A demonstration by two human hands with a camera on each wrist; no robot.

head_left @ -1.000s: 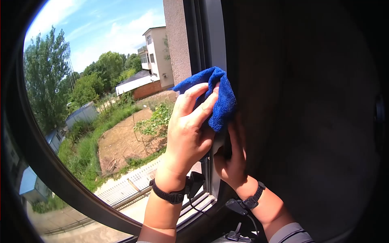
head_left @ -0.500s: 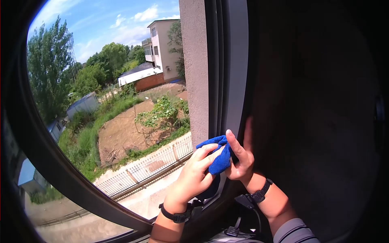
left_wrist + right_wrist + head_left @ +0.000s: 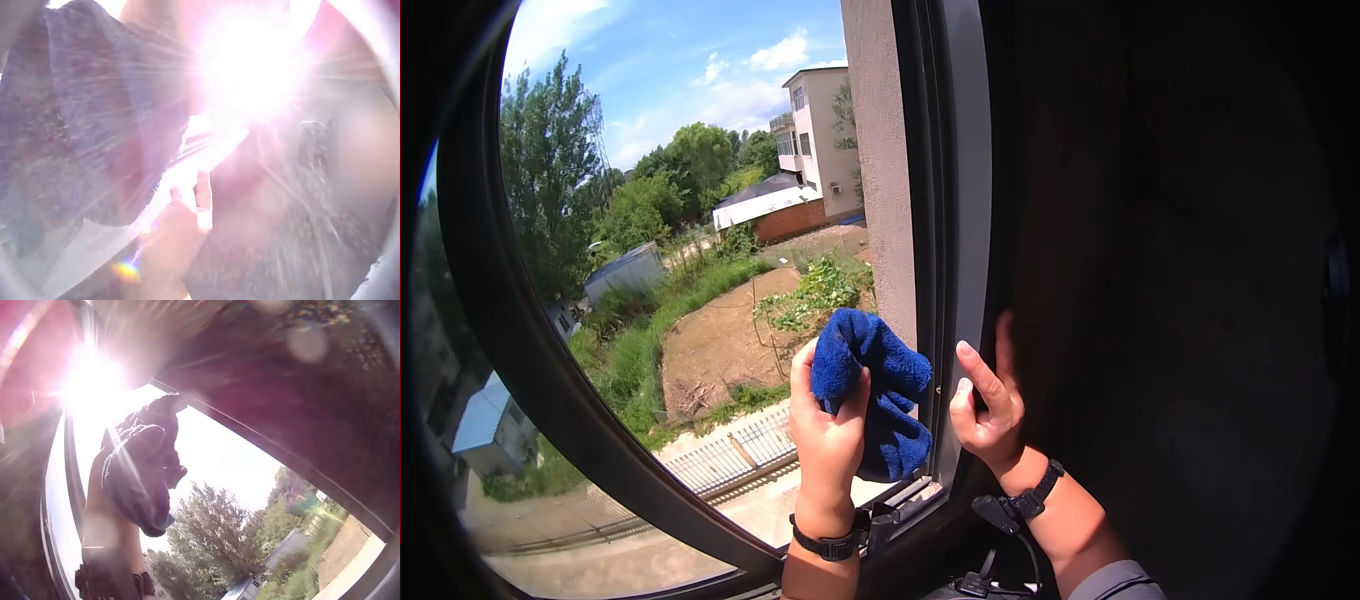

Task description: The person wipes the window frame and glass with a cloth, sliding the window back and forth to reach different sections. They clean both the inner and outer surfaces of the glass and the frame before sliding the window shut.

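Note:
In the head view my left hand [image 3: 828,435] grips a blue cloth [image 3: 880,375], thumb laid over it, in front of the window opening. The cloth is bunched at the top and its folds hang down to the right. It also shows dark against the glare in the right wrist view, a purplish cloth [image 3: 147,472] raised above the wrist strap. To the right, my right hand [image 3: 990,415] is raised beside the grey window frame [image 3: 968,200], holding nothing, its thumb and some fingers extended upward. Part of that hand lies in shadow.
A dark curved-looking sash [image 3: 520,330] runs along the left of the opening. The sill track [image 3: 915,495] lies below the cloth. Each wrist wears a black strap [image 3: 830,545] with a small camera and cable. Outside are a fence [image 3: 745,450], trees and a building.
Both hands came down along the frame from higher up. The left hand then drew the cloth left, away from the right hand, and turned so its thumb faces the camera.

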